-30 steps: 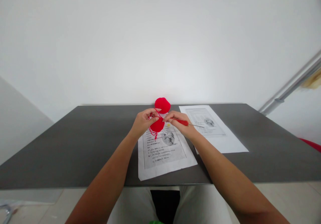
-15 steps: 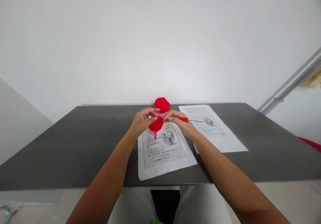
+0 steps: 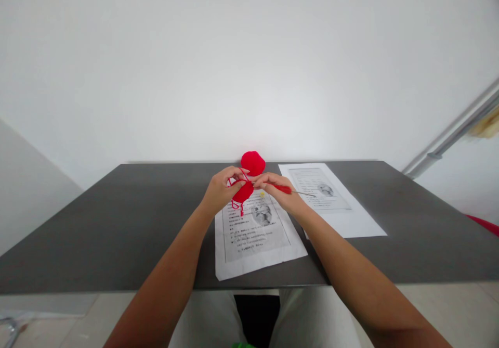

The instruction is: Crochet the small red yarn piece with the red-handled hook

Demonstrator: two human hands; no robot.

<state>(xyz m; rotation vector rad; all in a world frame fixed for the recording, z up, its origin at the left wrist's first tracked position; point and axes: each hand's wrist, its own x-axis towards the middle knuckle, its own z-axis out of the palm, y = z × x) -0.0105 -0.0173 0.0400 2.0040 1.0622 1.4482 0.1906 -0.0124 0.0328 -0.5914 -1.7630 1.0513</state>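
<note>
My left hand (image 3: pixel 225 185) pinches a small round piece of red crochet work (image 3: pixel 243 192), with a strand of red yarn running over its fingers and a loose tail hanging below. In my right hand (image 3: pixel 276 185) is a crochet hook (image 3: pixel 282 188) with a red grip and thin metal ends, its tip meeting the edge of the piece. Both hands are closed and close together above a printed sheet. Just behind them sits a ball of red yarn (image 3: pixel 253 163). The exact stitch at the hook's tip is too small to make out.
Under my hands lies a creased printed sheet (image 3: pixel 255 249) with a picture and a small yellow mark. Another printed sheet (image 3: pixel 360 220) lies to its right. The dark table (image 3: pixel 117 233) meets a white wall at the back; a grey pipe (image 3: pixel 452 142) slants at the right.
The crochet hook has tilted, its free rear end now pointing lower towards my right wrist. The red piece has turned slightly; my left hand keeps its hold.
</note>
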